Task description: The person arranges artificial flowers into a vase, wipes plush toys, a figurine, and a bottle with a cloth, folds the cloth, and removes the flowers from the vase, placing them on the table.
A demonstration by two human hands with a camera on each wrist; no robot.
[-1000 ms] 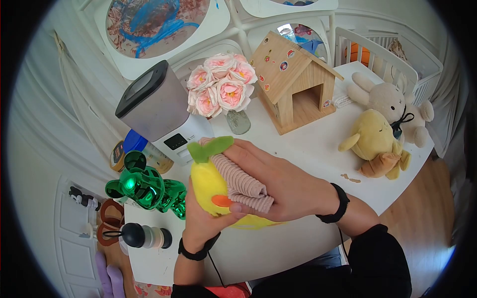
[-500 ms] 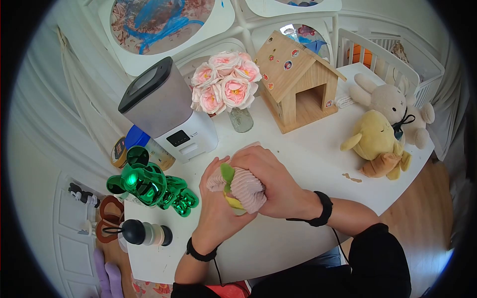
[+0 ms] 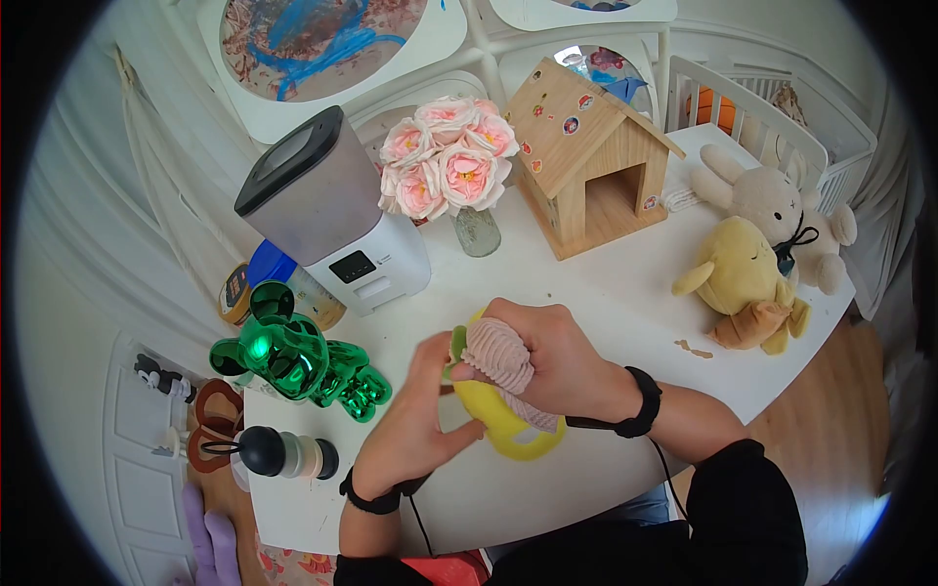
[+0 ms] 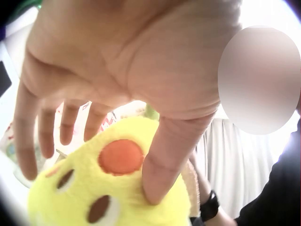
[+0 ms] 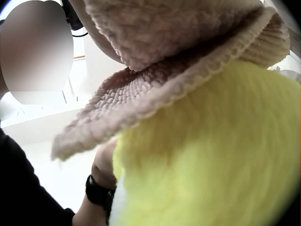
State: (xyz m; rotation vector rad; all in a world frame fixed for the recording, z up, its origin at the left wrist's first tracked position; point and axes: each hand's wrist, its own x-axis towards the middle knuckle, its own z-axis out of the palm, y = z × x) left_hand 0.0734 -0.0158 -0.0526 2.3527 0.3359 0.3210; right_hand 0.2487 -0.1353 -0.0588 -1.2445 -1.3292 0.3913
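A yellow plush toy (image 3: pixel 490 415) with a green leafy top (image 3: pixel 456 347) is held over the white table. My right hand (image 3: pixel 576 366) grips a ribbed pink cloth (image 3: pixel 500 356) against it, fingers curled into the folds. My left hand (image 3: pixel 410 420) is at the toy's left side, its fingers spread and loosely bent. In the left wrist view, the thumb of my left hand (image 4: pixel 136 61) touches the toy (image 4: pixel 117 188) beside its round orange patch. The right wrist view has the folded cloth (image 5: pixel 117 103) lying along the yellow fur (image 5: pixel 211 150); the right fingers are hidden there.
On the left stand a shiny green bear figure (image 3: pixel 293 356), a black-topped bottle (image 3: pixel 283 454) and a grey-and-white appliance (image 3: pixel 327 210). Behind are a flower vase (image 3: pixel 477 232) and a wooden house (image 3: pixel 576 161). Plush toys (image 3: pixel 738 269) sit at the right of the table (image 3: pixel 625 303).
Both hands were close around the toy and cloth; the left fingers have since loosened and moved a little left. The toy has turned, so more of its yellow body shows.
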